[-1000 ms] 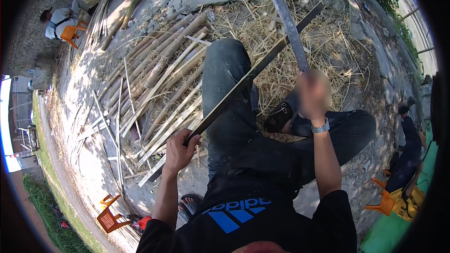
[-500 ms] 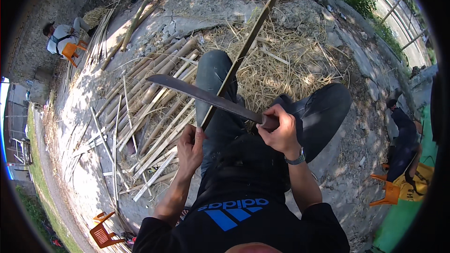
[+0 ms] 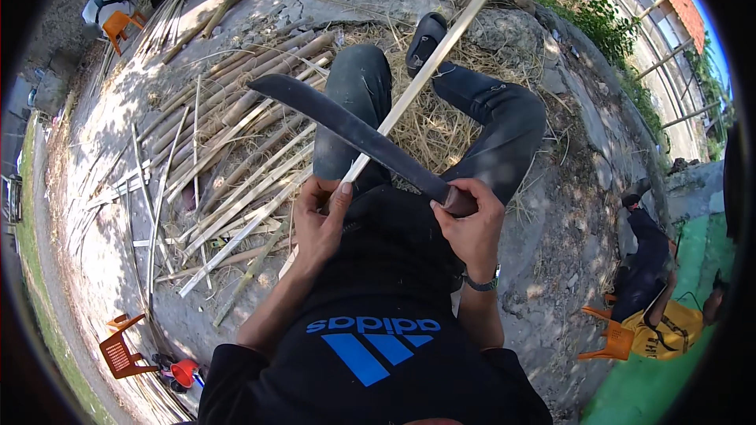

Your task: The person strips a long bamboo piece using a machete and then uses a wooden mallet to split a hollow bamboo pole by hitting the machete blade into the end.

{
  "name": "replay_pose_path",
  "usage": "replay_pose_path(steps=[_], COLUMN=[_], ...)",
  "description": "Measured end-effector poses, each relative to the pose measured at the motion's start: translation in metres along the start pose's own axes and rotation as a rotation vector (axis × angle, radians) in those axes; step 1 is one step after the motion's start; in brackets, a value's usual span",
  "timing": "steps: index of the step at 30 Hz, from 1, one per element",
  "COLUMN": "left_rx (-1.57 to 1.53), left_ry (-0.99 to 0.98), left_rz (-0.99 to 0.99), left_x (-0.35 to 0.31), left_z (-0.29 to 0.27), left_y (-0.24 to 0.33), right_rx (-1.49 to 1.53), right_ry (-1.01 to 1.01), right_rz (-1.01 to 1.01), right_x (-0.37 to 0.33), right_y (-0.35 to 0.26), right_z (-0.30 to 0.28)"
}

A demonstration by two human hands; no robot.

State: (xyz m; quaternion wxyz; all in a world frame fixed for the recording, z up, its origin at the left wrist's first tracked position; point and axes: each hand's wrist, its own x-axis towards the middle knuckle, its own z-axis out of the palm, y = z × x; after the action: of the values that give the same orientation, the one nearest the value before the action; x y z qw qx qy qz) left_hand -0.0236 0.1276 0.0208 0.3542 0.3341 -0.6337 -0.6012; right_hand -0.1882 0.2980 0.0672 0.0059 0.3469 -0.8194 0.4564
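Observation:
My left hand is closed round the near end of a long, pale bamboo strip. The strip slants up and away to the right, past my knees. In my right hand is the handle of a machete, its wide dark blade pointing left. The blade lies across the strip a little beyond my left hand, over my lap. Part of the handle is hidden by my right fingers.
Bamboo poles and split strips lie on the ground at my left. Shavings cover the ground between my legs. A person sits on an orange chair at the far left; another, in yellow, sits at the right.
The bamboo strip has turned from its dark side to its pale side. My right leg has stretched forward, showing the shoe. The machete still crosses the strip.

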Motion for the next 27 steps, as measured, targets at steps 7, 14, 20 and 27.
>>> replay_pose_path(steps=[7,14,20,27], left_rx=[-0.011,0.167,0.076,-0.013], left_ry=[-0.195,-0.416,-0.632,-0.609], left_rz=[-0.123,-0.274,-0.381,-0.278], left_x=[-0.008,-0.011,-0.015,-0.022], left_z=[0.006,-0.035,-0.026,-0.009], left_y=[-0.003,-0.019,0.006,-0.008], right_rx=[-0.087,-0.152,0.013,0.06], right_ry=[-0.195,-0.33,-0.244,-0.254], right_rz=[-0.049,-0.139,-0.144,-0.196], right_x=[0.002,-0.012,-0.03,-0.027], right_y=[0.029,0.046,0.039,0.035], right_z=[-0.018,-0.016,0.007,-0.004])
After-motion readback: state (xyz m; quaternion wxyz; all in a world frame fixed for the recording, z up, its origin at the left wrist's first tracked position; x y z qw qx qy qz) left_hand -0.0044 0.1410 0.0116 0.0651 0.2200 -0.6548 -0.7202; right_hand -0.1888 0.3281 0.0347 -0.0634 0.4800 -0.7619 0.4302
